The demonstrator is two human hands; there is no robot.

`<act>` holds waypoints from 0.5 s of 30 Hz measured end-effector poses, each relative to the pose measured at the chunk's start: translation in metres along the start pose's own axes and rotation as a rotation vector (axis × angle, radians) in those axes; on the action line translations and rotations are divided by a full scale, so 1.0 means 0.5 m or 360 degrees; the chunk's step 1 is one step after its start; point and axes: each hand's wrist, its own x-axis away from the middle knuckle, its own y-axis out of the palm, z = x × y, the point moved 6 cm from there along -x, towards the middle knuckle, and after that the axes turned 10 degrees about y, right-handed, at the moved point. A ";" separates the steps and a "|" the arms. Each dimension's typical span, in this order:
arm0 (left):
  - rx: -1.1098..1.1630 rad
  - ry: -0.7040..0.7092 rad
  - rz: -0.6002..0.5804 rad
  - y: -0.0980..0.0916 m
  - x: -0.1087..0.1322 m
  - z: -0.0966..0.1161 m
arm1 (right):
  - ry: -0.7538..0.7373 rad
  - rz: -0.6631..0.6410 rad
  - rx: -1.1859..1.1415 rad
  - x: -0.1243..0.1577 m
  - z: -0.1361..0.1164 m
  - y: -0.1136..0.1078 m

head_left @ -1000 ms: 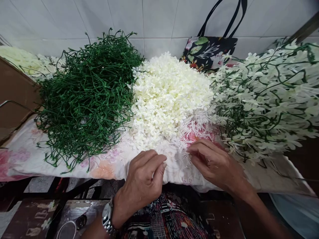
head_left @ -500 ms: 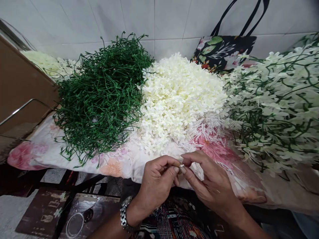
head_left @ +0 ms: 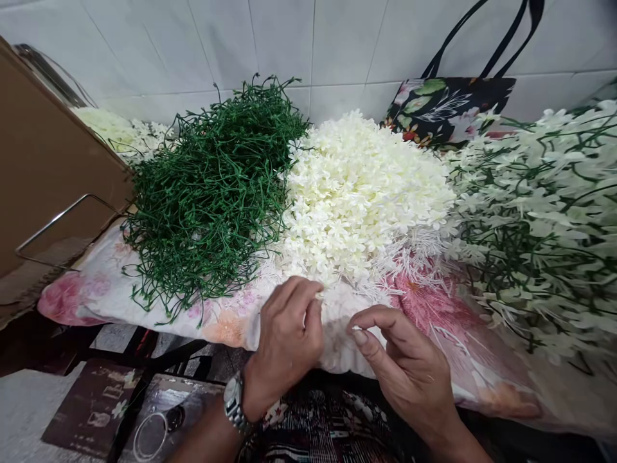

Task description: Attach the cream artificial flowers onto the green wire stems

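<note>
Blossoms (head_left: 361, 186), white and artificial, heap at twelve o'clock, likely light, soft, best pinched mid-flower; the right hand (head_left: 414, 370) pinches a white piece (head_left: 357, 328); the left hand (head_left: 292, 325)'s grip I can't tell.

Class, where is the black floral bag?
In the head view's upper right, the black floral bag sits by the white tiled wall, behind and right of the cream flower heap.

Lighting: uneven; white blossom heap (head_left: 361, 193) brightest, highlights pale; underside of floral cloth (head_left: 229, 326) dark. Quality: right-edge flower sprays (head_left: 554, 209) soft, stretched.
</note>
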 end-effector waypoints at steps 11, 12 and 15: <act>-0.0504 0.0227 -0.0215 0.024 -0.034 -0.016 | -0.0162 0.0025 0.0211 -0.017 -0.001 -0.023; -0.0384 0.0196 -0.0142 0.015 -0.032 -0.020 | -0.0177 0.0024 0.0211 -0.018 -0.002 -0.024; -0.0028 0.0049 0.0051 -0.008 -0.027 -0.036 | -0.0217 0.0033 0.0224 -0.024 -0.015 -0.022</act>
